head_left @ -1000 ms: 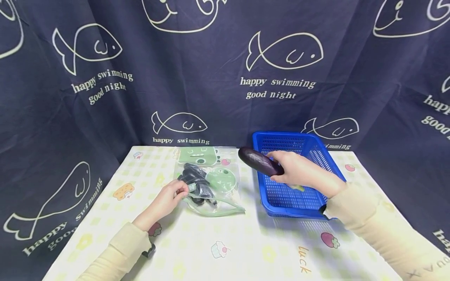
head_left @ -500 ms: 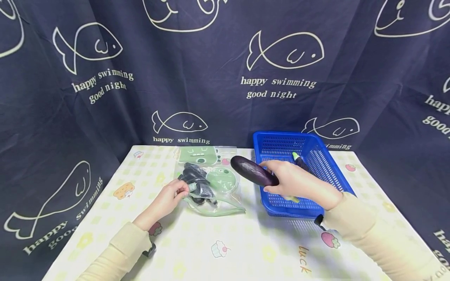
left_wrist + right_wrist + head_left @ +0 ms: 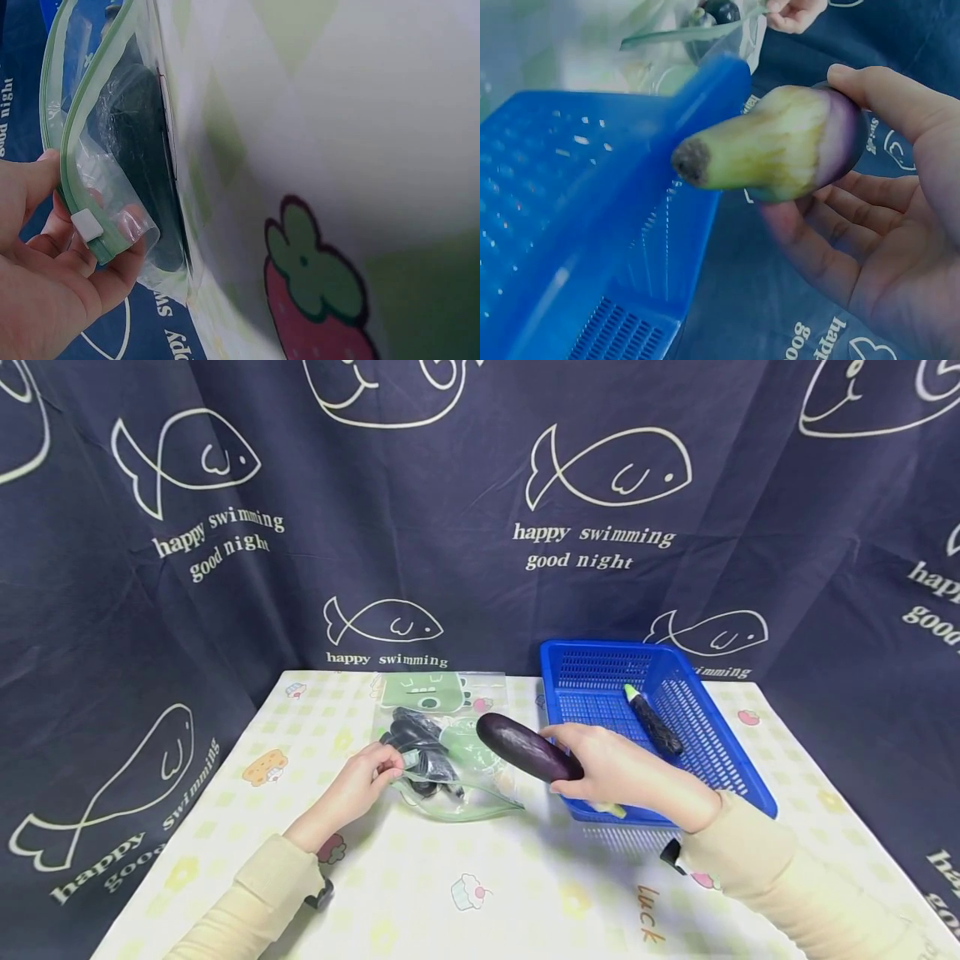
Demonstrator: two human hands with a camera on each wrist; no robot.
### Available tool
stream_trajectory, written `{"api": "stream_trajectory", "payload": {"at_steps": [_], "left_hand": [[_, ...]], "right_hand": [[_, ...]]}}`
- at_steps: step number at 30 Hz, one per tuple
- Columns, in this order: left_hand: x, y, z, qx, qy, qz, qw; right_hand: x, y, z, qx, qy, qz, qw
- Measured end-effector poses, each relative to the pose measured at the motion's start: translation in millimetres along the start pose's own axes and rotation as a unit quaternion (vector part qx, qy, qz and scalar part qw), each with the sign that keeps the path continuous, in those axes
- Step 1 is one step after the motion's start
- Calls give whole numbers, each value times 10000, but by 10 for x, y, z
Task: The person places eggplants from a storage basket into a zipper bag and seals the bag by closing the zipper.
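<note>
My left hand pinches the corner of a clear zip bag with a green top strip and a white slider. The bag's mouth gapes, and several dark eggplants lie inside. A glossy purple eggplant is held in my right hand, thumb and fingers around its stem end. It is raised, tilted with its round end towards the bag, overlapping the bag's right side in the head view. Its pale green stem points back over the basket in the right wrist view.
A blue perforated basket stands at the right, its left front rim below my right hand. One dark eggplant with a green tip lies in it. The table wears a patterned cloth; a dark printed curtain hangs behind.
My right hand has carried the eggplant left and towards me, from over the basket to the bag's right side. The eggplant left in the basket has come into view. My left hand stays put.
</note>
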State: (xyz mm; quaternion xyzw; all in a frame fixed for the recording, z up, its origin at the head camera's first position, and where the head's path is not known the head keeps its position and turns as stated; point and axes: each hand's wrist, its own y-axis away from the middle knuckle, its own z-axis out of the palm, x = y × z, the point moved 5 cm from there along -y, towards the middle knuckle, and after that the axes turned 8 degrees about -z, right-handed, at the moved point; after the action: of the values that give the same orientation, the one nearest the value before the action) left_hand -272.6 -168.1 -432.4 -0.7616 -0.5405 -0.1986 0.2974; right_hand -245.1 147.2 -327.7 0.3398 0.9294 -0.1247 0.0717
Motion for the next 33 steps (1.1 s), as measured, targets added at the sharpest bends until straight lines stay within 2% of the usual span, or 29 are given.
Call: {"api": "stream_trajectory", "payload": {"at_steps": [18,33], "left_hand": [[0,-7,4,45,-13,71,10000],[-10,-9,7,73,-40,95,9999]], "right_hand": [[-196,83,185,-68,-200,-433,9988],[-402,151,322,-637,-380,-358,9966]]}}
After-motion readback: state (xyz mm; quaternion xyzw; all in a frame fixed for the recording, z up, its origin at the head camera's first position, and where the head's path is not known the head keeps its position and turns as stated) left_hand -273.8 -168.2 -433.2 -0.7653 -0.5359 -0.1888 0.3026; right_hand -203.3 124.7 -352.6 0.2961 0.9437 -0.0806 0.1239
